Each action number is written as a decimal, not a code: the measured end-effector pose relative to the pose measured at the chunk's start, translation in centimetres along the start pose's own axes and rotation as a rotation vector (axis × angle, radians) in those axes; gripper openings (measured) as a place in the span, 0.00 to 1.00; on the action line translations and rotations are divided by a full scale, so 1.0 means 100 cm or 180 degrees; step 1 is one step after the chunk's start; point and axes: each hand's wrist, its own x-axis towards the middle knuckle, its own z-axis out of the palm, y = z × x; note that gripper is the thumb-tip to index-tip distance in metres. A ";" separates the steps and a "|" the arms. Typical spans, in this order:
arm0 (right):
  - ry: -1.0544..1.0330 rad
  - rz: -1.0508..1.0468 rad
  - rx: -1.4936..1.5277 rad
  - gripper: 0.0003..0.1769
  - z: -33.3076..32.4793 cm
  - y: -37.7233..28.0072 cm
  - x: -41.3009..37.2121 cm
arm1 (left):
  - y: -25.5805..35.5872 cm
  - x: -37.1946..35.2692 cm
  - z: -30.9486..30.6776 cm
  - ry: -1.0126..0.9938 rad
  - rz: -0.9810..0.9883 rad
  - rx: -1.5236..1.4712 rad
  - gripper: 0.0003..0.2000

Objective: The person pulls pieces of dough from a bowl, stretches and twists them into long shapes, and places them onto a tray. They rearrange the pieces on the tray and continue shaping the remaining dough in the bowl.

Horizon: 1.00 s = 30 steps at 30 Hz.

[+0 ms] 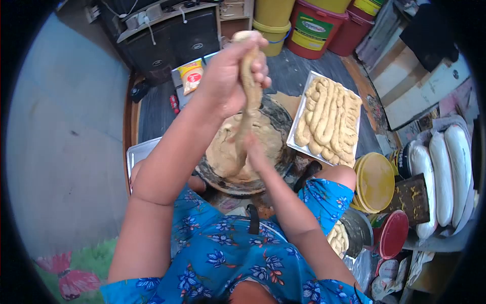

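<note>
My left hand (235, 71) is raised high and closed around a long strand of dough (247, 83), whose end bulges above the fist. The strand hangs down toward a wide dark basin (287, 121) between my legs. Lower down, my right hand (256, 151) grips the strand near the dough mass; its fingers are partly hidden and a little blurred. Pale, soft dough (217, 149) fills the basin. To the right, a white tray (297, 144) carries rows of twisted and elongated dough pieces (329, 116).
A yellow and white packet (191, 77) lies beyond the basin on the left. Buckets (316, 28) line the back. At right stand a yellow lidded tub (375, 181), a red-lidded bucket (394, 234) and long white wrapped bundles (440, 175). A wall (71, 152) bounds the left.
</note>
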 end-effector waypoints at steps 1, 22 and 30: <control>-0.0204 0.0014 -0.0439 0.35 0.008 0.014 -0.008 | 0.001 -0.001 0.004 -0.0001 0.0121 -0.0095 0.15; 0.0461 0.1734 0.0783 0.14 -0.043 0.035 0.003 | 0.058 -0.082 -0.027 -0.0759 0.0235 0.0989 0.26; -0.0471 0.0279 -0.0142 0.14 -0.024 -0.138 0.008 | -0.073 -0.127 -0.111 -0.0324 -0.1529 0.0090 0.40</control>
